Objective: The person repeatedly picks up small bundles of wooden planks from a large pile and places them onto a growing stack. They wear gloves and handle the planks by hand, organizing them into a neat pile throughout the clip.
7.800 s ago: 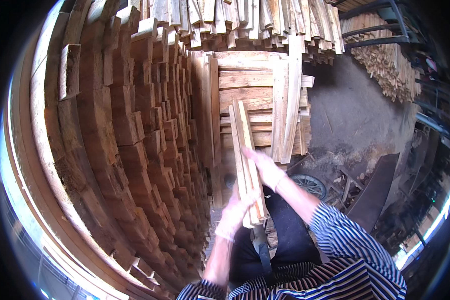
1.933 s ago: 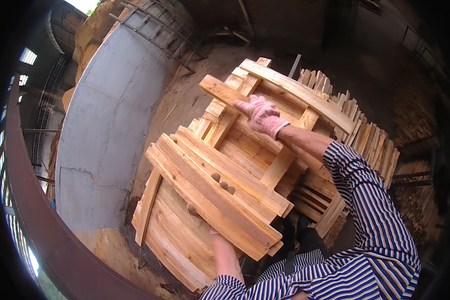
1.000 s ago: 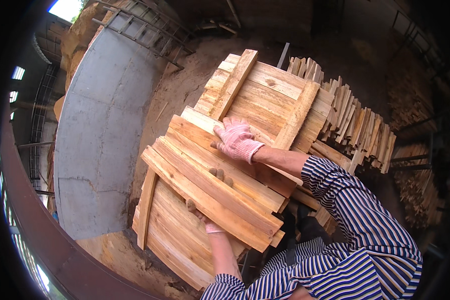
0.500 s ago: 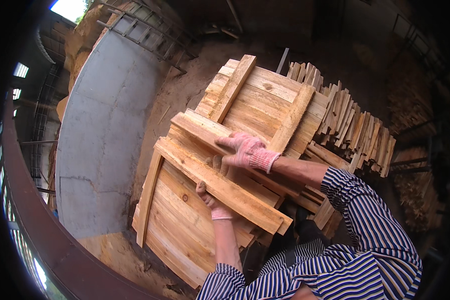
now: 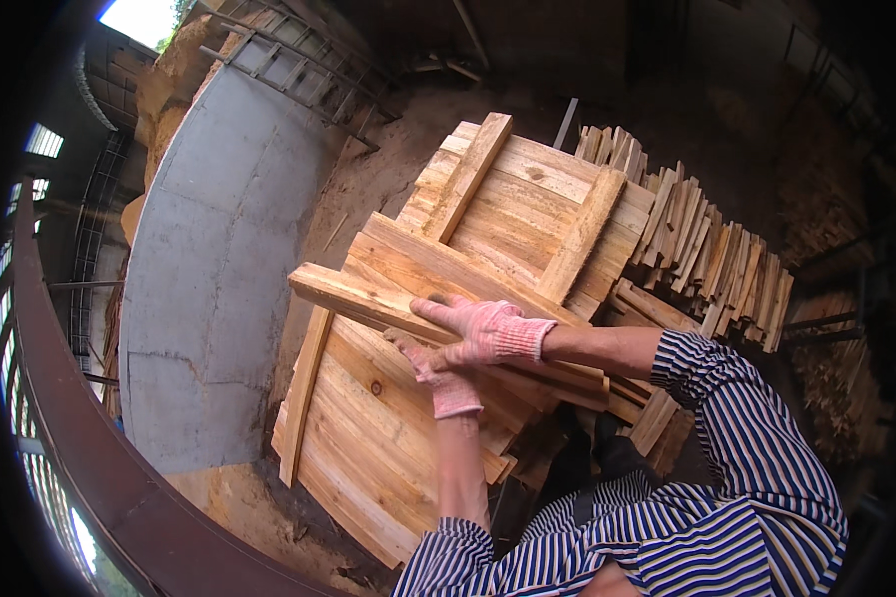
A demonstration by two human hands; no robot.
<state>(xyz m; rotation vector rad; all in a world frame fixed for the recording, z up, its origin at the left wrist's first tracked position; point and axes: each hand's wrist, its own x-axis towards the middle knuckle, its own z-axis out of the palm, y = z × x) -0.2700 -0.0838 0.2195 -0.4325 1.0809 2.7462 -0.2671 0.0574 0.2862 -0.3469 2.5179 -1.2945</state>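
Both my hands wear pink-and-white knit gloves with dirty fingertips. My right hand (image 5: 496, 330) lies across a narrow wooden board (image 5: 353, 297), its fingers closed over the board from above. Beside it, my left hand (image 5: 446, 380) grips the same board at its near side; the two hands touch and partly hide each other. The board slants over a panel of planks (image 5: 368, 398) with a cross batten (image 5: 305, 398). Just beyond, a wider plank (image 5: 458, 264) lies along the stack. Farther off is another plank panel (image 5: 518, 189) with two battens.
Bundled short wooden slats (image 5: 707, 249) are piled at the right. A grey concrete slab (image 5: 209, 269) rises at the left, with a metal ladder-like frame (image 5: 289, 65) at its far end. A brown steel beam (image 5: 100, 478) curves along the lower left.
The narrow board has turned and shifted, uncovering the wider plank behind it. My right hand has come down and nearer, onto the narrow board beside my left hand.
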